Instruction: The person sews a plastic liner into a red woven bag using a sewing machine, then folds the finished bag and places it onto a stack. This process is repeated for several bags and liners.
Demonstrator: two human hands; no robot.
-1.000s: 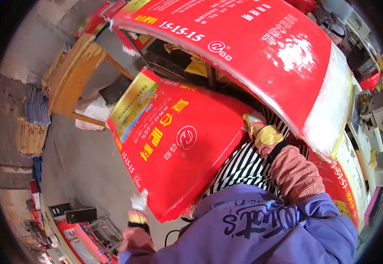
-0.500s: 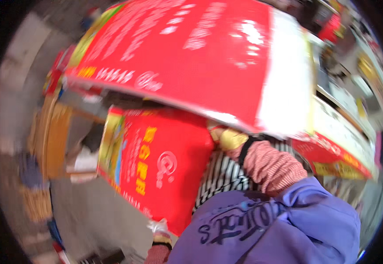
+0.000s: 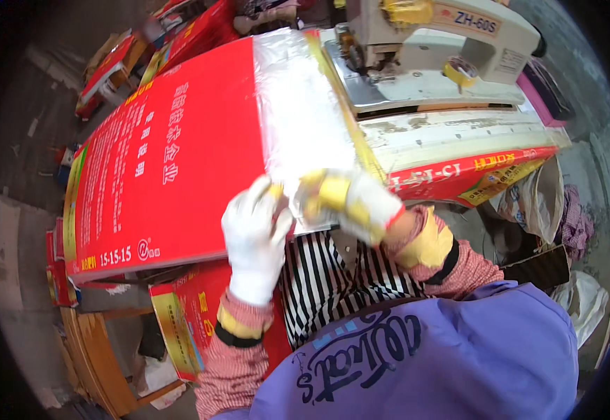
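Sack, red and white, along the surface's near edge, beside the sewing machine;
left hand and right hand close together over it; whether gripping, cannot tell.

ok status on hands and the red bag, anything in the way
Left hand and right hand at near edge of red bag, grip unclear. Bag spread flat, white end to the right. Sewing machine beyond, apart from both hands.
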